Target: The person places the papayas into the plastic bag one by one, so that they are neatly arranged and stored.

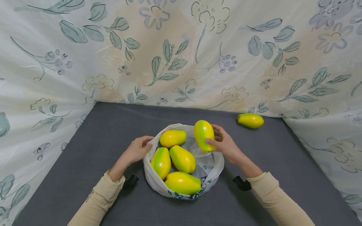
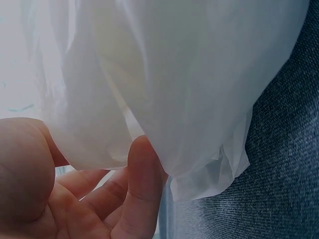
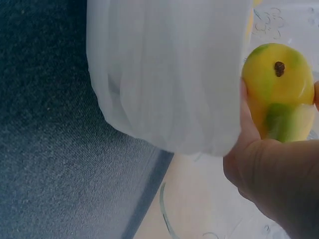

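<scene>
A white plastic bag [image 1: 218,166] stands with its mouth spread wide, and several yellow-green papayas [image 1: 183,159] lie inside it. On its left side my left hand [image 1: 137,148] pinches the bag's rim between thumb and fingers; the left wrist view shows the thin plastic [image 2: 194,89] hanging past the fingertips. My right hand [image 1: 227,147] grips another papaya [image 1: 204,135] above the right part of the opening, thumb on the near side. In the right wrist view a brown stem mark shows on this papaya's end [image 3: 271,89], beside the bag's outer wall [image 3: 169,74].
One more papaya [image 1: 250,120] lies at the far right of the dark grey table [image 1: 118,122], near the back edge. A floral cloth [image 1: 181,62] hangs behind the table and along both sides. Dark wrist straps [image 1: 242,183] show by both sleeves.
</scene>
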A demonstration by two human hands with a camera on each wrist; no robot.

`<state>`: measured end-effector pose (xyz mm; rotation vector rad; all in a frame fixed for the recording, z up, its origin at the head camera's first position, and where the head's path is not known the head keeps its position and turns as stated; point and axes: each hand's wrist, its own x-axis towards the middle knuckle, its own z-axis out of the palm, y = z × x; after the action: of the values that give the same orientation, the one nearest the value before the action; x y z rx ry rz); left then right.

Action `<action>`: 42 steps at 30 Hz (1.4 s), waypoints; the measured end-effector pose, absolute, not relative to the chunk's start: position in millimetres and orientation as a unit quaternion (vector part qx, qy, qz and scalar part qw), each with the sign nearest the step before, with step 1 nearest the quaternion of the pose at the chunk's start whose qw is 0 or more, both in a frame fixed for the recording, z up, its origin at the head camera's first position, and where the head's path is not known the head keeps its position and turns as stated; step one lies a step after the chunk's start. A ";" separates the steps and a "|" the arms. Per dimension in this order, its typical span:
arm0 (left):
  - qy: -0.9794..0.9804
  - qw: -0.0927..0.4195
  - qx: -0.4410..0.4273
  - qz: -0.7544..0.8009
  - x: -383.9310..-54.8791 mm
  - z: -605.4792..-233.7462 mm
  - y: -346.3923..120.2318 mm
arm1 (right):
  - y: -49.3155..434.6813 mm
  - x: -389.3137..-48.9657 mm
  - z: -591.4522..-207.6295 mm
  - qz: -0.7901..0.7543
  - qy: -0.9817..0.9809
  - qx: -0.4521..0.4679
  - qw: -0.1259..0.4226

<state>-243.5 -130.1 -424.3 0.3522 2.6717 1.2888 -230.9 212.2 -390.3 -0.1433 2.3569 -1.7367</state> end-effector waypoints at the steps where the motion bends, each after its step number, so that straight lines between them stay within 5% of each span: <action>1: 0.892 0.078 0.117 0.430 -243.7 -424.2 -130.0 | 211.1 -230.6 -390.6 -0.583 0.804 -0.050 0.104; 42: 0.892 0.080 0.123 0.428 -241.8 -423.9 -131.6 | 189.7 -236.9 -420.7 -0.508 0.853 -0.054 0.108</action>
<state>-241.8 -131.6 -423.9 0.3671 2.6675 1.2799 -236.9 189.7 -420.7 -0.1593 2.5089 -1.4956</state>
